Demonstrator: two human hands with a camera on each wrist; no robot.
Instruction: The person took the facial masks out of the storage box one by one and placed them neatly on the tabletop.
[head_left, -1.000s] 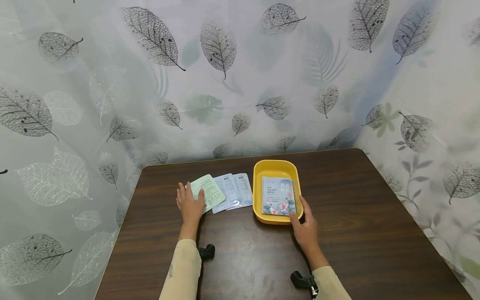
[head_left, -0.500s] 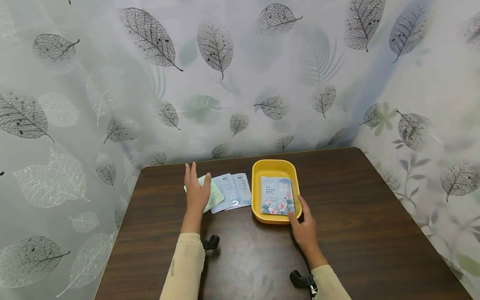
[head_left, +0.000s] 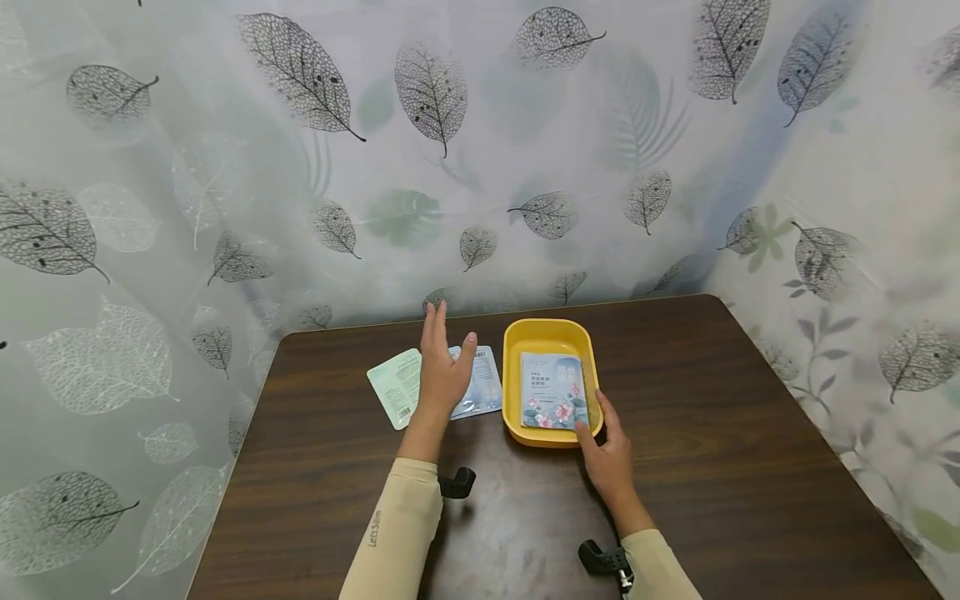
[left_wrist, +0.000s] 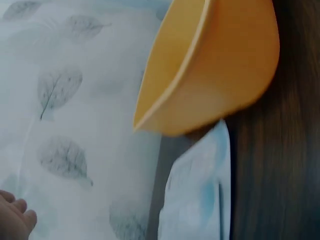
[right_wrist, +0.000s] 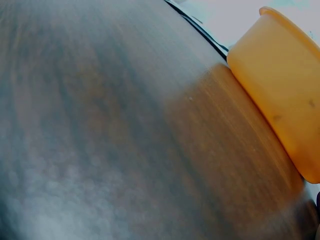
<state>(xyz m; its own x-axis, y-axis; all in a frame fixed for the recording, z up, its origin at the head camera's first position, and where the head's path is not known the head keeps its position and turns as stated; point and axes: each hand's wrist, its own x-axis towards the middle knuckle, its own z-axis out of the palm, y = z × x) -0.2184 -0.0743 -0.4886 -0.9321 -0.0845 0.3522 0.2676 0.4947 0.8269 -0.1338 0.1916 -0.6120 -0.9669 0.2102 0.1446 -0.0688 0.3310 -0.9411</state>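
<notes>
My left hand [head_left: 444, 375] hovers with straight fingers over the pale blue flat packets [head_left: 483, 379], covering much of one. It holds nothing; its fingertips [left_wrist: 17, 215] show at the lower left of the left wrist view. To its left lies a light green packet [head_left: 397, 387]. My right hand [head_left: 613, 467] grips the right front rim of a yellow plastic tub [head_left: 551, 337], thumb over the rim and fingers along the outer wall. Inside the tub lies a blue packet with pink flowers [head_left: 555, 392]. The right wrist view shows the tub's outer wall [right_wrist: 280, 85].
The dark wood table [head_left: 720, 467] ends at a back edge just behind the tub. A leaf-patterned curtain [head_left: 480, 167] hangs beyond it and along the sides. Black wrist camera mounts [head_left: 600, 558] jut inward from both forearms.
My left hand has lifted off the green packet and moved right, above the blue packets, uncovering the green one. My right hand stays at the tub's rim.
</notes>
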